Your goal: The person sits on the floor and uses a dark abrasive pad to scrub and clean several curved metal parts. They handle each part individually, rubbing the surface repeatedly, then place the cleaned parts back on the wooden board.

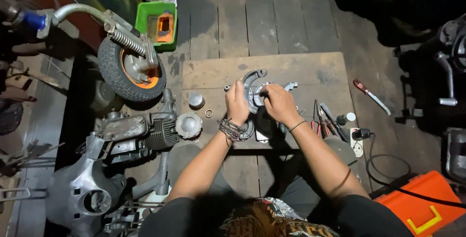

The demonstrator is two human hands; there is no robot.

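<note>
Your left hand and right hand were both closed on the grey, curved metal engine casing, which lay on the square wooden board. A small metal ring and a silver cylindrical piston sat just left of it.

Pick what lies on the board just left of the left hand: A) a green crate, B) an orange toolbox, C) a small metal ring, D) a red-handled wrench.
C: a small metal ring lies on the board just left of the left hand, beside a metal cylinder.
</note>
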